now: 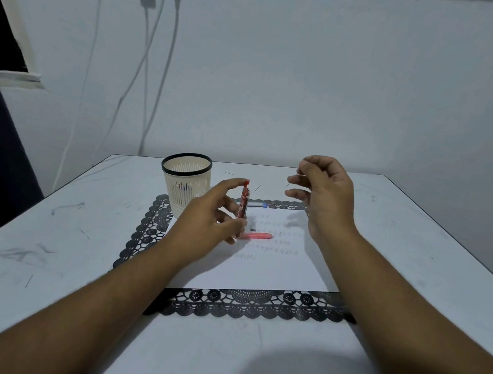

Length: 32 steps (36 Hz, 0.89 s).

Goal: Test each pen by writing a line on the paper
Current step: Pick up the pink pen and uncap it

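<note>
Left hand (207, 213) holds a red pen (244, 200) upright over the far-left part of the paper (262, 265), index tip on the pen's top end, thumb & other fingers curled round its lower part. Bottom end of the pen is hidden behind the fingers, so can't tell if it touches the sheet.

Right hand (325, 193) hangs raised above the paper's far-right area, apart from the red pen, fingers loosely curled w/ thumb and index close together. Something thin & pale may be pinched there (too faint to be sure), so can't tell whether it holds anything.

Paper lies flat on a black lace placemat (142, 237), whose scalloped edge shows on the left, near & far sides. Several rows of faint scribbled marks cross the sheet's far half. A pink pen (257, 235) lies flat on the paper just beside the left hand's fingers, near a small dark bit that's too small to name. A white pen w/ a blue end (257, 204) lies across the mat's far edge, behind the red pen.

Cream slotted pen cup w/ a black rim (185, 181) stands at the mat's far-left corner, more pens visible thru its slots. All sits on a scuffed white table (56, 230). White cables (148, 73) hang down the wall behind
</note>
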Each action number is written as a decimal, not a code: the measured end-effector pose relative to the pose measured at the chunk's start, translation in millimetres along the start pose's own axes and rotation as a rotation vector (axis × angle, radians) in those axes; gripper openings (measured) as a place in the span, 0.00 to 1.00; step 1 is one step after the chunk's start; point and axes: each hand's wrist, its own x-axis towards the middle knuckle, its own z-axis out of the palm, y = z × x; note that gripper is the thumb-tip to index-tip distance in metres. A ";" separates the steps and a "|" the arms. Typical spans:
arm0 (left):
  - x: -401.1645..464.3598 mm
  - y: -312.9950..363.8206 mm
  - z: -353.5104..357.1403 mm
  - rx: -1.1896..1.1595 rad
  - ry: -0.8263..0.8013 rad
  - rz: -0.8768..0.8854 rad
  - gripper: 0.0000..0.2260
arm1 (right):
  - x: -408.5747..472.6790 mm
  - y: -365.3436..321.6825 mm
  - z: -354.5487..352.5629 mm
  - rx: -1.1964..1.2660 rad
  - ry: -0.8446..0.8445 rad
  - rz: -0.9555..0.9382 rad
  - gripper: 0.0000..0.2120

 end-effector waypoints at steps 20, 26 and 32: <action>90.0 3.6 6.6 0.989 -0.146 0.036 0.25 | 20.4 9.1 -21.9 -0.011 0.038 0.149 0.05; 115.2 -21.3 19.6 1.293 -0.197 -0.029 0.15 | 22.9 11.0 -29.9 -0.049 0.033 0.172 0.05; 122.3 -34.8 26.2 1.352 -0.246 -0.017 0.15 | 25.4 13.1 -32.9 -0.073 0.033 0.177 0.07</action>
